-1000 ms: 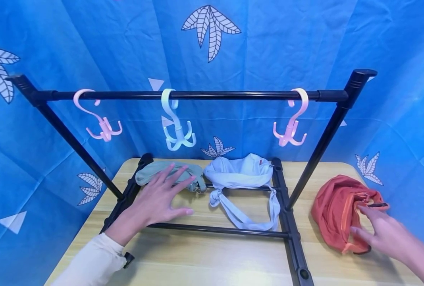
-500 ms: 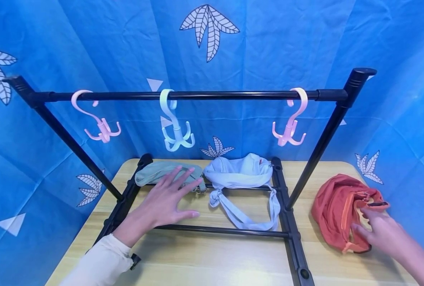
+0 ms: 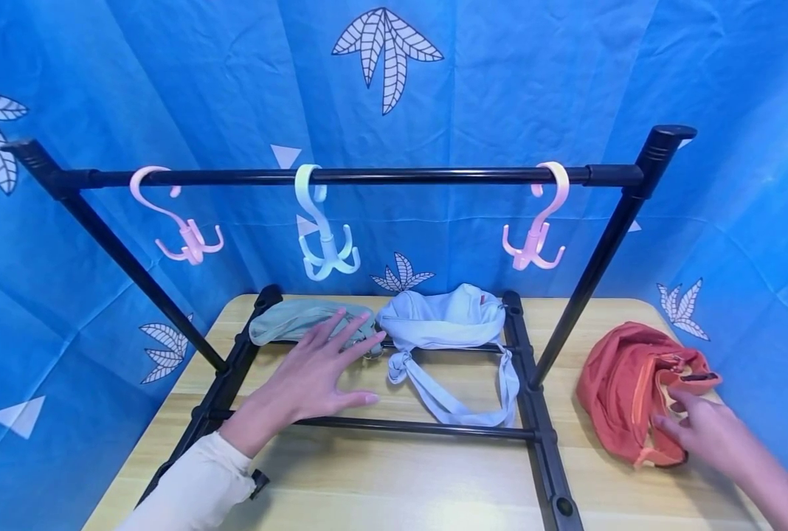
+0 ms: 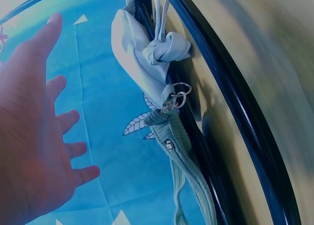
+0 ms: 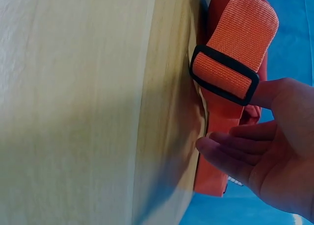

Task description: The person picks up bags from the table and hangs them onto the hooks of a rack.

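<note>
In the head view my left hand [image 3: 308,376] hovers with fingers spread over the rack's base, overlapping a grey-green bag [image 3: 281,321]. The left wrist view shows this hand [image 4: 39,132] holding nothing, apart from the bag's strap [image 4: 184,159] and metal rings [image 4: 181,97]. My right hand [image 3: 709,431] is at the strap of a rust-red bag [image 3: 613,391] on the table at the right. In the right wrist view, fingers [image 5: 221,154] lie loosely bent by the orange strap [image 5: 245,29], one digit right at its black buckle [image 5: 223,75].
A black rack's top bar [image 3: 401,176] carries a left pink hook [image 3: 191,240], a light-blue hook [image 3: 327,251] and a right pink hook [image 3: 533,243]. A pale-blue bag [image 3: 443,321] lies across the base. Blue curtain [image 3: 500,88] closes off the back and sides.
My left hand has drifted slightly right over the grey-green bag. The right hand has eased a little closer into the red bag's strap; the bags stay in place.
</note>
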Demonstrator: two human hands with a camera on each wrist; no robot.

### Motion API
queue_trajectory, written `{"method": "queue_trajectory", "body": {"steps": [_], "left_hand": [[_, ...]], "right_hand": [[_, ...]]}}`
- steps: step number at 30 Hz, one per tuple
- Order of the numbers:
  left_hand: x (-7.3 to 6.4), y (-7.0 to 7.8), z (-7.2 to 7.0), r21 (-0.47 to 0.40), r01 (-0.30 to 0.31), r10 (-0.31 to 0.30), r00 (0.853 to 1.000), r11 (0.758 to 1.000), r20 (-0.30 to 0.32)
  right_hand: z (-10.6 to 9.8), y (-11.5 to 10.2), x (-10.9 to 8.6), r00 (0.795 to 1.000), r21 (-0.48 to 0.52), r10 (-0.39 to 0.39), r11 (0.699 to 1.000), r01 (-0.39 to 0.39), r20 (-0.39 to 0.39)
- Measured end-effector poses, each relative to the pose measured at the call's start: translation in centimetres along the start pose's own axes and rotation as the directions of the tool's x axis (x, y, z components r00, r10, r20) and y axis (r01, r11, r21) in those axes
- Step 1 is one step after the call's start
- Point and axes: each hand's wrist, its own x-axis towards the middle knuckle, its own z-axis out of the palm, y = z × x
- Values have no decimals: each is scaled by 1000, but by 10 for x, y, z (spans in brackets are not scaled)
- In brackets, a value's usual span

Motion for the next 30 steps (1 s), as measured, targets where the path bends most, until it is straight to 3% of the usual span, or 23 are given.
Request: {"method": "queue_trajectory", "body": {"steps": [14,30], "left_hand": [[5,9,5,-1,-27,27,999,1000,17],[10,15,11,-29,-29,30,999,999,39]], "right_hand": [[4,2,6,998,22,55,998,-55,5],[8,9,5,993,39,63,997,-60,-96]]}}
